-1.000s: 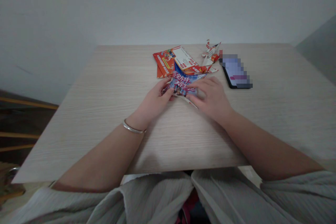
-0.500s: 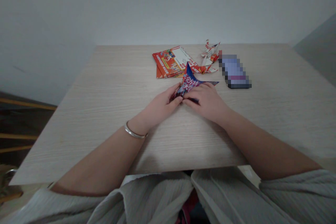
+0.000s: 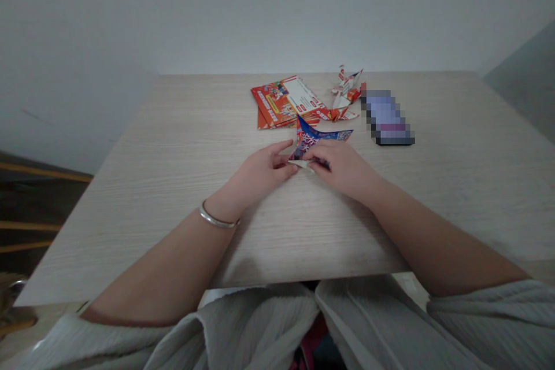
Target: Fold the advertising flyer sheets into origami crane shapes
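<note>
Pinching blue paper (image 3: 309,137), at 5 o'clock from the orange cards (image 3: 284,102), is the right hand (image 3: 342,166); whether the left hand (image 3: 263,171) grips is unclear. Long axis runs 8-to-2, one corner pointing to 11.

A smooth, slim silver bangle (image 3: 213,219) circles the left wrist (image 3: 222,201). The loose top (image 3: 243,324) is pale grey with fine crinkled ribs; its wide sleeves (image 3: 489,312) show near 4 and 8 o'clock, soft folds at 6.

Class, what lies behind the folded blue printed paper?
Behind the paper lie stacked orange rectangular leaflets and crumpled red-white paper. The leaflets' near edge is hidden where the paper overlaps it.
</note>
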`<action>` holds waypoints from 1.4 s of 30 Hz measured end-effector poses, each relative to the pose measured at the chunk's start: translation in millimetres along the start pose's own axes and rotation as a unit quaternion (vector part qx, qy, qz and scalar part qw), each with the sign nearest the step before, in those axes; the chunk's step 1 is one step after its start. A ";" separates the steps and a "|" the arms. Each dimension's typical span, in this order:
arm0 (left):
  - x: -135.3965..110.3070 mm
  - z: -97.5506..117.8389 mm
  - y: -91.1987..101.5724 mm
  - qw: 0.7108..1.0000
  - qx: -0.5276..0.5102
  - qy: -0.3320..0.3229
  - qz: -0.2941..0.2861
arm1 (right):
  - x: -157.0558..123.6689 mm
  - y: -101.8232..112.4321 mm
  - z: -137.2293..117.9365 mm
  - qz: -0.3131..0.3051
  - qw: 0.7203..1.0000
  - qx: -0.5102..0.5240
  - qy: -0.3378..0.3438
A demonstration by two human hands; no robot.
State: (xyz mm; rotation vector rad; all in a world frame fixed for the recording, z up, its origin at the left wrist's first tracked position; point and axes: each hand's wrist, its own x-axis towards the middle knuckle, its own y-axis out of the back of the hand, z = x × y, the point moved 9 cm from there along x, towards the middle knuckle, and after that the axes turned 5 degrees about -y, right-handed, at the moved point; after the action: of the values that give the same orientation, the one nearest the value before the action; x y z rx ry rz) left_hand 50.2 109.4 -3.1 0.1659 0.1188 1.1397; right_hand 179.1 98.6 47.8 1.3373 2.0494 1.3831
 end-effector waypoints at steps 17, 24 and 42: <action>0.3 4.2 -10.9 0.995 -0.089 0.001 -0.036 | -2.9 -6.8 -3.1 -0.013 1.000 -0.026 0.008; 0.6 11.1 -10.0 0.999 -0.046 -0.018 -0.018 | 0.7 -1.3 0.3 -0.004 0.998 -0.034 -0.057; -1.9 15.9 21.1 0.983 0.144 -0.035 0.109 | -7.0 24.5 10.1 0.120 0.991 0.054 -0.035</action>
State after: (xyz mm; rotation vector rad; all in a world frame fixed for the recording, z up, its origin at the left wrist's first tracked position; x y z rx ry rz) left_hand 33.4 115.1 16.6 0.4850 0.2072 1.3309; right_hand 202.3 100.4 62.4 1.7005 1.9952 1.3114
